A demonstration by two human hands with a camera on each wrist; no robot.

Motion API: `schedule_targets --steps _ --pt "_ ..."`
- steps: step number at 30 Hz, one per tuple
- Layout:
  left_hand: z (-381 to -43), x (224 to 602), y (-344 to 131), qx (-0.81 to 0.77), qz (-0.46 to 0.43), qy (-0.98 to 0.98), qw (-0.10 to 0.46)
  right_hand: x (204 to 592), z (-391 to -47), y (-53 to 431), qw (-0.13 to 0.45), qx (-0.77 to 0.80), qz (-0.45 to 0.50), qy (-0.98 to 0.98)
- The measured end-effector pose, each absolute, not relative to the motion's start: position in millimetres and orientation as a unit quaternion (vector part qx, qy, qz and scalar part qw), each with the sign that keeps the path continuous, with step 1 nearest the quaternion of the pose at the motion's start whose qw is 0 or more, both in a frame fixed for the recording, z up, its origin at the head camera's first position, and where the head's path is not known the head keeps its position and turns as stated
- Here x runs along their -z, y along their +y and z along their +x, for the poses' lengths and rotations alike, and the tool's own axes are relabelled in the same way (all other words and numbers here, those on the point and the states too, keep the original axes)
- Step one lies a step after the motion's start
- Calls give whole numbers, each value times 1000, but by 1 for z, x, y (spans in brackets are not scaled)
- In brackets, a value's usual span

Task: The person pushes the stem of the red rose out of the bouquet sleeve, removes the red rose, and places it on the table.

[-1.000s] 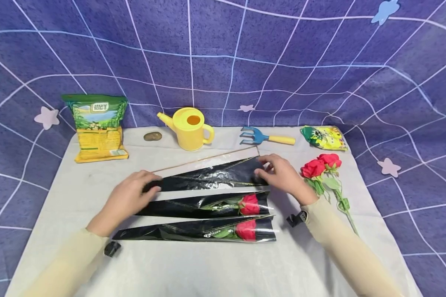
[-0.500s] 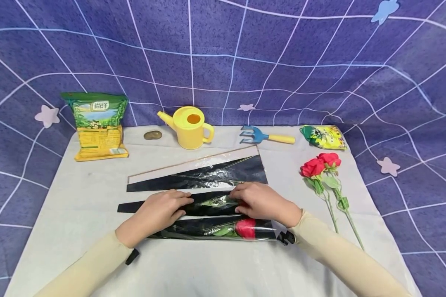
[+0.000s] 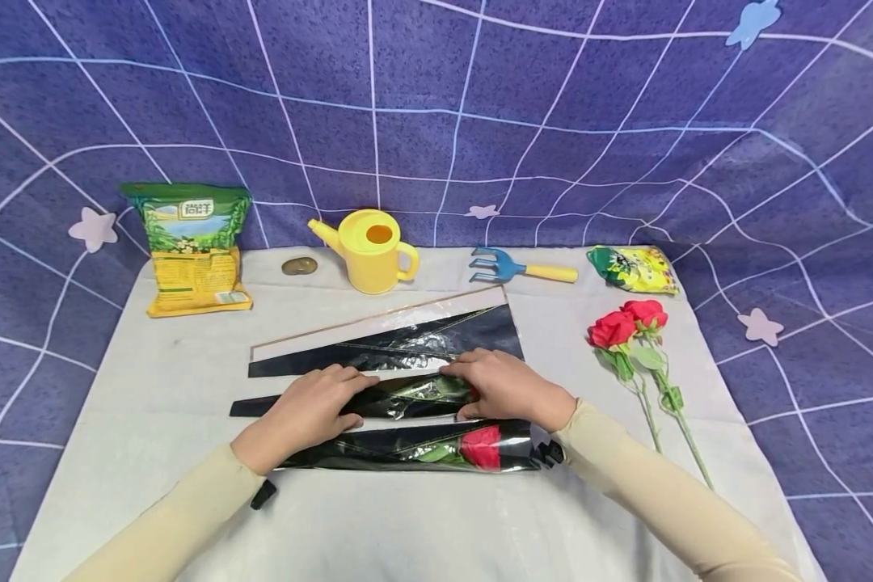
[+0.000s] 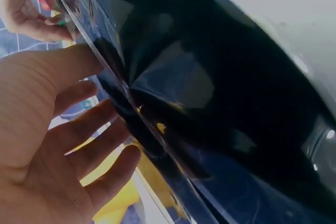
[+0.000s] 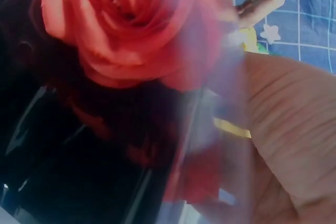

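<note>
Green-topped bag (image 3: 198, 275) reads 尚洋; hands (image 3: 309, 411) (image 3: 505, 388) hold sleeve (image 3: 403, 399).

Yellow watering can (image 3: 368, 265), rake (image 3: 508, 267), probably a stone (image 3: 299, 266).

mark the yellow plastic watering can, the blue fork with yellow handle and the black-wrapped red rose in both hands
Watering can (image 3: 371, 267): head view, body
Fork (image 3: 512, 267): head view, blue head
Wrapped rose (image 3: 411, 396): head view, wrapper's middle

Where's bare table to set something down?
Bare: between the forearms, before the front wrapped rose; the left patch between the green-and-yellow bag and flat black wrapper. Crowded: the centre, where left hand and right hand grip the middle wrapped rose.
</note>
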State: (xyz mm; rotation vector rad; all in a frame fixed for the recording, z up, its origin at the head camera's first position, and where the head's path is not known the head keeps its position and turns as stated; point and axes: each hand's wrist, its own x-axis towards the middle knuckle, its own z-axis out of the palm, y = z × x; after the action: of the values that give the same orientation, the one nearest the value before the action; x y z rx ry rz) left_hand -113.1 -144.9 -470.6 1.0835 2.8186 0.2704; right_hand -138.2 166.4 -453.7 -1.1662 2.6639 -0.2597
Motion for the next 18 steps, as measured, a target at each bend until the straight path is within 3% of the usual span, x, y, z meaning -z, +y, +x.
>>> schedule_targets --steps 11,18 --pt "-116 474 -151 -111 357 927 6 458 -141 171 82 116 -394 908" --pt "-120 456 -156 -126 343 930 -21 439 -143 176 47 133 -406 903"
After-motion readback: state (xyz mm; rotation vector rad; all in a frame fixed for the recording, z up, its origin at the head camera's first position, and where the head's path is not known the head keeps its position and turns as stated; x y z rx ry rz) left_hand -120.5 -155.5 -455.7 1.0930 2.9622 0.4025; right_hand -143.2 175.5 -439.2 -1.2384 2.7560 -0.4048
